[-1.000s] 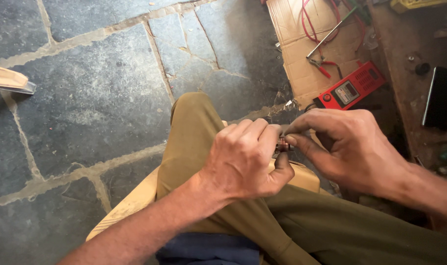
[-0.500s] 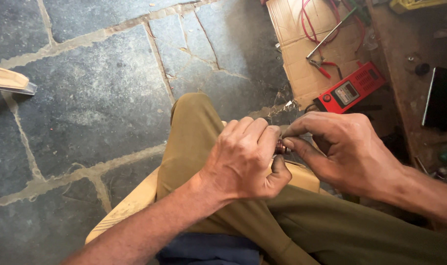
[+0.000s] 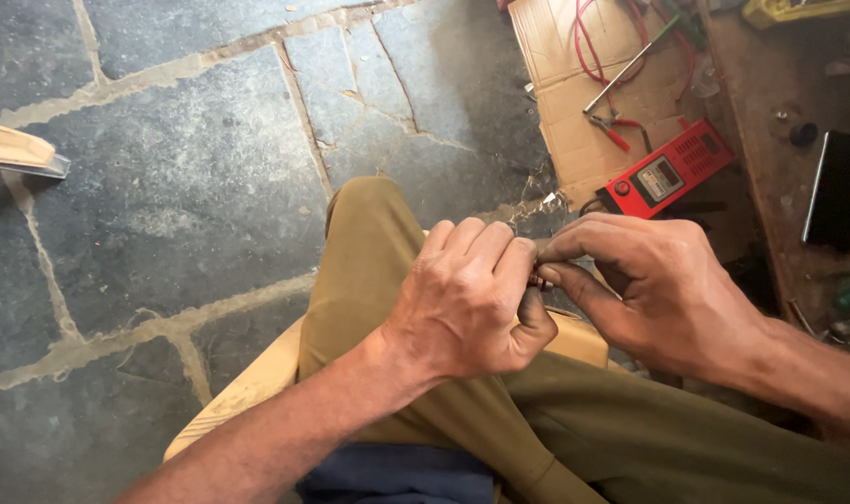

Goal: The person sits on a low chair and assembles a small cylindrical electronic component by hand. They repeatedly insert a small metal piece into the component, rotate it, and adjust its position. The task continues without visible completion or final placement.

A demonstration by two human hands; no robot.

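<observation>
Small dark part with a reddish band (image 3: 540,280), pinched between both hands just above the person's raised knee (image 3: 373,224). Too small and too covered to identify further.

Left hand (image 3: 471,299): fingers curled nearly closed over the part, thumb pressing in from below. Looks like the holding side, bracing the piece so it can't turn. Right hand (image 3: 658,289): thumb and forefinger tips closed on the exposed end, remaining fingers loosely bent. Fine-tip grip suggests the working side, twisting or seating something small.

Hands sit over the knee, close to the body, likely for steadiness and a short sightline. The person sits on a cream plastic chair (image 3: 257,397), in olive trousers (image 3: 649,448).

Relative to the knee:
- Beyond and right: flattened cardboard (image 3: 560,103) on the stone-slab floor (image 3: 163,205), serving as a work mat. On it: red wire (image 3: 588,47), long metal rod tool (image 3: 630,65), red-handled pliers (image 3: 610,131).
- Right, at the cardboard's near edge: red multimeter (image 3: 669,170), display up, within reach.
- Far right: wooden surface (image 3: 770,159) with a black flat object (image 3: 840,187) and small bits.
- Far left: pale wooden piece (image 3: 14,149) on the floor, well apart.
</observation>
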